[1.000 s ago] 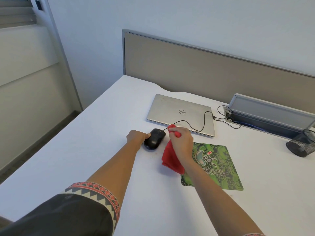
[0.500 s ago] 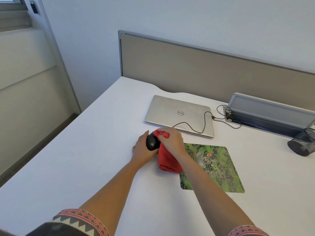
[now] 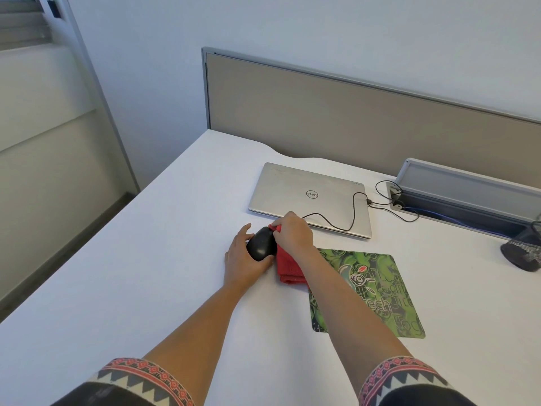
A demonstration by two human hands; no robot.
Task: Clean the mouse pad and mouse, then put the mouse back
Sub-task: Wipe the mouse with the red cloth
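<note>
Centrally: mouse (image 3: pixel 261 244), off mouse pad (image 3: pixel 380 291) toward its upper left, gripped by left hand (image 3: pixel 243 263); right hand (image 3: pixel 294 237) clutches red cloth (image 3: pixel 288 266) against it. Closed laptop (image 3: pixel 310 197) just behind; mesh cup (image 3: pixel 524 253) at right edge.

The laptop (image 3: pixel 310 197) lid carries a ringed Dell logo; the mouse pad (image 3: pixel 369 294) shows lettering ending "tech" (only partly legible).

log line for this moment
wiping mouse | left hand holds mouse | right hand grips red cloth against mouse | mouse off mouse pad
</note>
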